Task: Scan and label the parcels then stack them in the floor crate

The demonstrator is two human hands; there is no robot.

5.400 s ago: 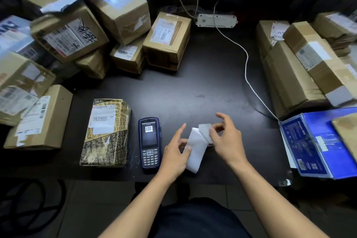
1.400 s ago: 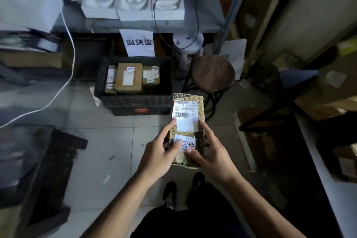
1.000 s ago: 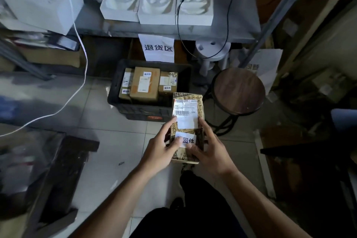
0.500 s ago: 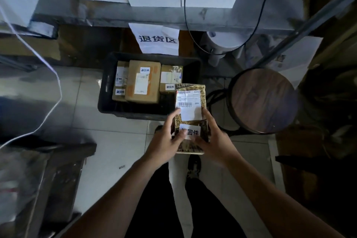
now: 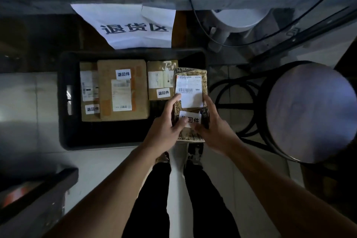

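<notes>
Two hands carry one parcel (image 5: 190,102) — the left hand (image 5: 164,131) curled round its left edge with the thumb on the small label (image 5: 190,119), the right hand (image 5: 214,129) wrapped round its right edge. Each grip is closed firmly on the parcel; neither hand is nearer than the other, so the load sits square between them.

The parcel's long axis runs straight away from the person, near end over the crate's near-right corner, far end reaching in over the crate (image 5: 65,102). It appears to be held above the crate, not resting in it, though the dim light makes that hard to judge.

Beyond the fingertips lie three boxes along the far wall: a small box (image 5: 162,81) just left of the parcel's far end, a big box (image 5: 123,91) at the middle, and a narrow one (image 5: 89,91) part-hidden under it. The dark floor of the crate shows along the near wall and at the right edge — the open spot lies directly below and slightly left of the grip, so the likely move is a short drop down.
</notes>
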